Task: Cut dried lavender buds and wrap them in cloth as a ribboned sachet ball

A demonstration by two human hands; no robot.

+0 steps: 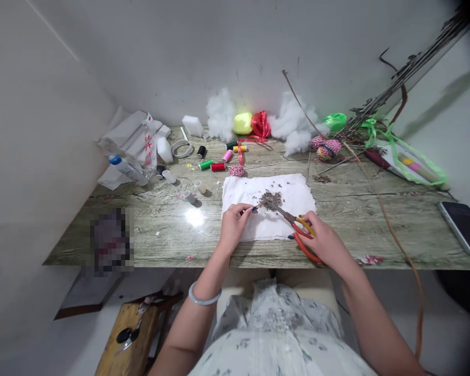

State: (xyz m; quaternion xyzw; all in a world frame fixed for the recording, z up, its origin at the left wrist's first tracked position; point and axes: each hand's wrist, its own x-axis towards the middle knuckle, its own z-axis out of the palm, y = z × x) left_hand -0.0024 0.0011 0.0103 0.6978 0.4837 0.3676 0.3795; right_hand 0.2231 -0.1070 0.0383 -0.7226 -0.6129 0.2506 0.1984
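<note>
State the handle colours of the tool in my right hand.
The handles are orange-red and yellow, showing best in the head view.

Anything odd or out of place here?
One long brown stem trails off the table at right, away from the bundle of twigs. A pixelated patch hides something at left. Brown bits scattered on the white cloth look like cuttings.

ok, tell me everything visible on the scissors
Scissors: grey, metal-looking blades; orange and yellow handles, spread apart. The right hand grips the handles. Blades angle up-left in the picture over the white cloth, tips at the brown bits. Can't tell whether the tips are parted.
</note>
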